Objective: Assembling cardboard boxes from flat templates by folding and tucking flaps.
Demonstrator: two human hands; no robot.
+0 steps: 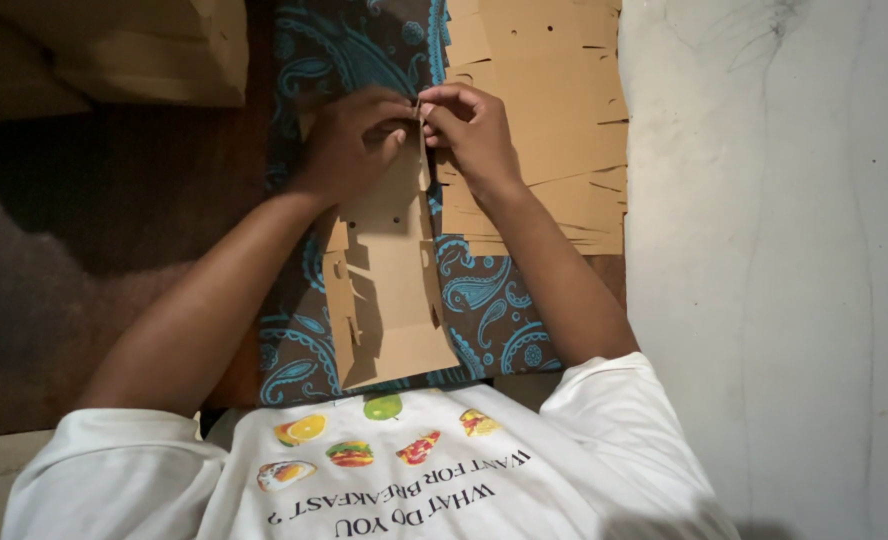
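The left hand (352,140) and the right hand (471,125) met at the far end of a die-cut cardboard blank (384,290), a flat, partly folded box piece with slots, tabs and small round holes. The fingers of both hands were pressed together in pinches on the blank's far edge, thumb and fingertips of each nearly touching those of the other. The blank ran lengthwise from the hands back toward the person's chest, its near flap lying just before the hem of a white printed T-shirt (394,470). It lay over a dark cloth with a teal paisley pattern (484,300), which covered the middle of the floor in front of the person. Just right of the blank, partly under the right wrist, sat a stack of similar flat cardboard blanks (554,110), its edges fanned and notched. A whitish wall (774,260) rose along the right side. At the far left corner lay a brown cardboard box (134,50), well apart from the hands
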